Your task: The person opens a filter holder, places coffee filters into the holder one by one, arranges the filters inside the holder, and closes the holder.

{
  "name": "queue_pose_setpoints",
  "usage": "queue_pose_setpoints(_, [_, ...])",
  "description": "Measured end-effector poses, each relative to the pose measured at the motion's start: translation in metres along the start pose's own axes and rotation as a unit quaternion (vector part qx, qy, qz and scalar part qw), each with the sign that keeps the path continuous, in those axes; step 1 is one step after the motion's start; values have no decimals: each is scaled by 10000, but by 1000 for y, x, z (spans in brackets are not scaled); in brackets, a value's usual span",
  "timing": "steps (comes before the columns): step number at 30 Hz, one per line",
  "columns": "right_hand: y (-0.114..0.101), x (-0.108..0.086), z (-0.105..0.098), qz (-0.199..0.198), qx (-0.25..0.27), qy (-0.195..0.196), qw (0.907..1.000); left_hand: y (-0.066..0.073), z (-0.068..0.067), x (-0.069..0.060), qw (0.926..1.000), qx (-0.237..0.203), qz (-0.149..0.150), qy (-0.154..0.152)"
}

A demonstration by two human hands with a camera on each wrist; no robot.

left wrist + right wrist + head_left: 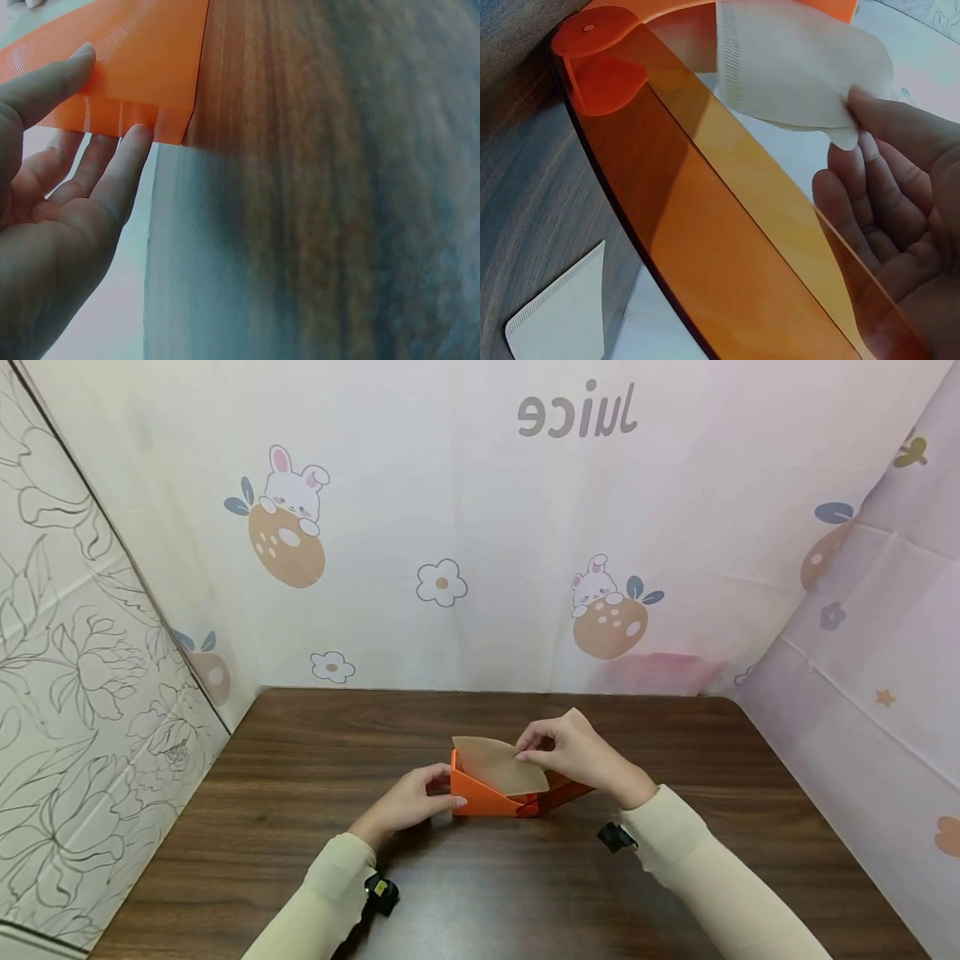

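An orange filter box (480, 797) stands on the table with its clear amber lid (712, 225) swung open to the right. My left hand (405, 799) holds the box at its left end, thumb on the front face and fingers against the end wall (105, 116). A tan paper coffee filter (495, 763) with a crimped edge sticks up out of the box. Thumb and fingertips of my right hand (576, 750) pinch the filter's upper right edge, above the lid. The filter's lower part is hidden inside the box.
Another coffee filter (559, 311) shows beyond the lid in the right wrist view; only a tip of tan paper (575, 717) appears behind my right hand from above. The dark wooden table (337, 727) ends at a printed curtain (495, 527).
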State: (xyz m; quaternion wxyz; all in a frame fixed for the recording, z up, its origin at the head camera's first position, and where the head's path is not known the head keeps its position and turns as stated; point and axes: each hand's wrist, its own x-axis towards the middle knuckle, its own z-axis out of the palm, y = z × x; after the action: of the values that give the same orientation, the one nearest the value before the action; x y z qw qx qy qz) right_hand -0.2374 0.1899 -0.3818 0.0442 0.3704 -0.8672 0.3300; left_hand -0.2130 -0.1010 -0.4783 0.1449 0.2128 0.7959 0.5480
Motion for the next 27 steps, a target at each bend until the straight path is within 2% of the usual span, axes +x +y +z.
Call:
queue_pose_setpoints(4, [0,0,3,75,-401,-54,9992,-1,0,0,10000,48,-1,16])
queue_pose_setpoints(9, [-4,-1,6,317,-364,-457,9978,-1,-1,0,10000,73,36,54])
queue_pose_setpoints(16, [-8,0,14,350,-529,-946,9935,2,0,-1,10000,36,-21,32])
queue_pose_setpoints(27, [-9,1,20,532,-694,-1061,9905,1,-1,-2,10000,69,-35,33])
